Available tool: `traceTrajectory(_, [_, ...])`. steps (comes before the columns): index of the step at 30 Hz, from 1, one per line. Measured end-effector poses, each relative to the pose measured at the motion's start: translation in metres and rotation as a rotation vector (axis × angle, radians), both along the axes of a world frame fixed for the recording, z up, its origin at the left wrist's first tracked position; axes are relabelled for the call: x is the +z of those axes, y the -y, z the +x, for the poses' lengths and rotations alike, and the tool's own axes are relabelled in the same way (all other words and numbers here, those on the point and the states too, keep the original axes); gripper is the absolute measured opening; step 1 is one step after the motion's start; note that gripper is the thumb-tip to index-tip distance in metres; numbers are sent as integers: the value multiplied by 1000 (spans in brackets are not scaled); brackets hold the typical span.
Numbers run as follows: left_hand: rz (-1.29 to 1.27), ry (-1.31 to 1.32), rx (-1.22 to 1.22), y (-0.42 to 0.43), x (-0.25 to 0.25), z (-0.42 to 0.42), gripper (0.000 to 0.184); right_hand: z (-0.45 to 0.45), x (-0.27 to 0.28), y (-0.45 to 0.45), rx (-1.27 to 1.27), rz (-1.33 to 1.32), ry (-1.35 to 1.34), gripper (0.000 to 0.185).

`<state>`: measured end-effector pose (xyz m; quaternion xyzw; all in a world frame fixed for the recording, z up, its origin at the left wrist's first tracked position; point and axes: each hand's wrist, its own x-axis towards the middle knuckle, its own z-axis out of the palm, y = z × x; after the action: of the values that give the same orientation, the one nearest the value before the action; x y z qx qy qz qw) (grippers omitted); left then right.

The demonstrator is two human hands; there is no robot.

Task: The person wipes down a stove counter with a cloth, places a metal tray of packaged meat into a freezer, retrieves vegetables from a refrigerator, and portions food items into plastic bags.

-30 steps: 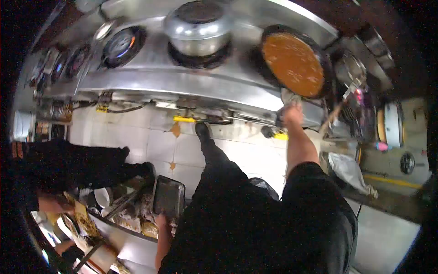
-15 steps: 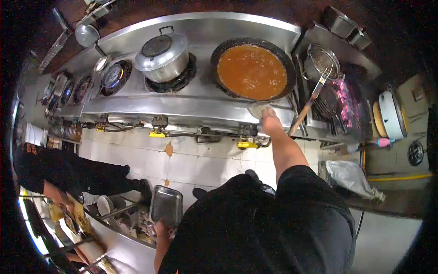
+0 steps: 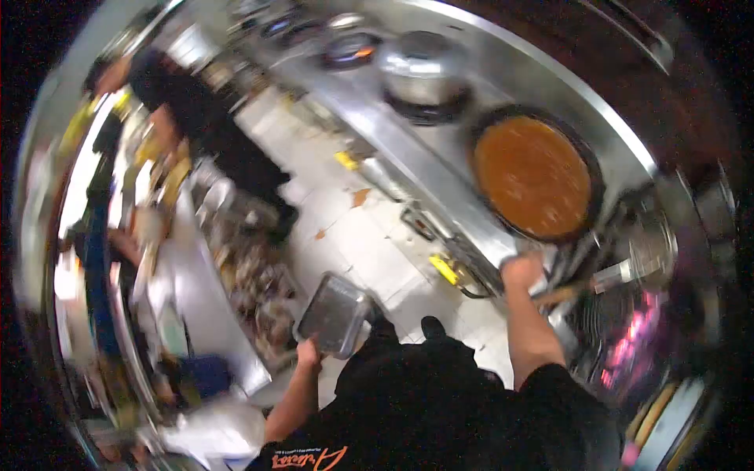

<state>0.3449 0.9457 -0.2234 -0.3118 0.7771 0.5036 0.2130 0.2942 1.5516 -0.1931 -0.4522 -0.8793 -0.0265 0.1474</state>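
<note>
A rectangular metal tray (image 3: 334, 315) hangs low on the left, and my left hand (image 3: 309, 353) grips its near edge. My right hand (image 3: 522, 271) is at the stove's front edge, just below a large black wok (image 3: 534, 177) full of orange-brown liquid. Its fingers are blurred, and the pale cloth seen under it before is hard to make out. To the right of this hand lies the wooden handle of a wire strainer (image 3: 640, 267).
A lidded pot (image 3: 424, 71) sits on the stove (image 3: 440, 169) beside a lit burner (image 3: 352, 51). A person in black (image 3: 204, 118) stands at upper left, near a counter (image 3: 212, 298) and a cluttered bin. Tiled floor (image 3: 338, 235) runs between.
The view has swung toward the left, bringing in more of the left counter. My left hand still has the tray. My right hand has stayed near the stove's front edge below the wok.
</note>
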Motion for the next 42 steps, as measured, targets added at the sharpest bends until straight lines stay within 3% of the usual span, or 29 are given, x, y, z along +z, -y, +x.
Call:
traceTrajectory(3, [104, -119, 255, -42, 46, 42, 28, 8, -32, -8, 177, 62, 66, 25])
traceTrajectory(4, [146, -156, 354, -54, 59, 57, 32, 12, 14, 20, 208, -196, 79, 40])
traceTrajectory(5, [270, -212, 485, -61, 75, 67, 36, 19, 8, 30, 398, -14, 79, 57])
traceTrajectory(8, [52, -47, 451, -71, 141, 96, 47, 15, 8, 59, 658, -102, 222, 58])
traceTrajectory(10, [40, -92, 494, -64, 110, 140, 48, 7, 8, 72, 927, -251, 289, 50])
traceTrajectory(12, [56, -8, 540, -57, 104, 176, 46, -19, -40, 78, 1309, -515, 295, 38])
traceTrajectory(13, [69, -86, 615, -49, 95, 207, 45, -21, -47, 95, 1487, -651, 318, 33])
traceTrajectory(15, [55, -246, 760, -38, 79, 260, 43, -5, -28, 177, 1562, -848, 330, 28])
traceTrajectory(17, [48, -176, 833, -16, 67, 319, 42, 31, 18, 267, 1541, -822, 477, 27])
traceTrajectory(19, [48, -97, 885, 7, 55, 384, 42, 67, 23, 349, 1823, -789, 565, 31])
traceTrajectory(25, [94, -365, 1393, 43, 50, 574, 38, 239, 60, 558, 2011, -685, 927, 37])
traceTrajectory(26, [177, -386, 1500, 51, 52, 601, 37, 263, 49, 581, 2117, -600, 880, 41])
traceTrajectory(28, [353, -442, 1705, 58, 85, 646, 35, 302, 42, 616, 2112, -637, 943, 43])
traceTrajectory(31, [409, -540, 1893, 82, 116, 678, 34, 349, 48, 664, 2073, -741, 1092, 42])
traceTrajectory(33, [560, -706, 1888, 112, 85, 694, 37, 376, 88, 692, 1987, -767, 1263, 41])
traceTrajectory(35, [664, -863, 1879, 150, 106, 689, 39, 393, 74, 722, 1939, -949, 1337, 33])
traceTrajectory(38, [717, -1005, 1790, 210, 126, 673, 42, 423, 88, 771, 1564, -1427, 1487, 28])
traceTrajectory(41, [663, -1077, 1732, 273, 148, 668, 42, 453, 105, 833, 1574, -1685, 1507, 31])
traceTrajectory(42, [636, -1102, 1736, 293, 154, 668, 45, 462, 102, 859, 1816, -1661, 1459, 31])
